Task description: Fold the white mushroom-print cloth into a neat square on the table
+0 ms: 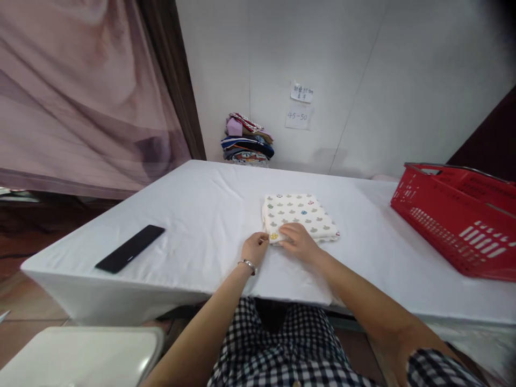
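Observation:
A white cloth (pixel 296 212) printed with small grey, yellow, blue and red motifs lies folded into a flat square on the white-covered table. At its near left corner, my left hand (pixel 255 246) pinches the edge of the fabric between thumb and fingers; a metal bracelet is on that wrist. My right hand (pixel 299 242) rests on the near edge of the same cloth, fingers curled and pressed against it. Whether fabric is caught inside the right fingers is hidden from above.
A flat black oblong object (pixel 131 248) lies on the table (pixel 193 215) to the left. A red plastic basket (pixel 459 220) stands on the right. Beyond the far edge rises a stack of folded fabrics (pixel 248 141) against the wall. A white stool (pixel 88 352) is at lower left.

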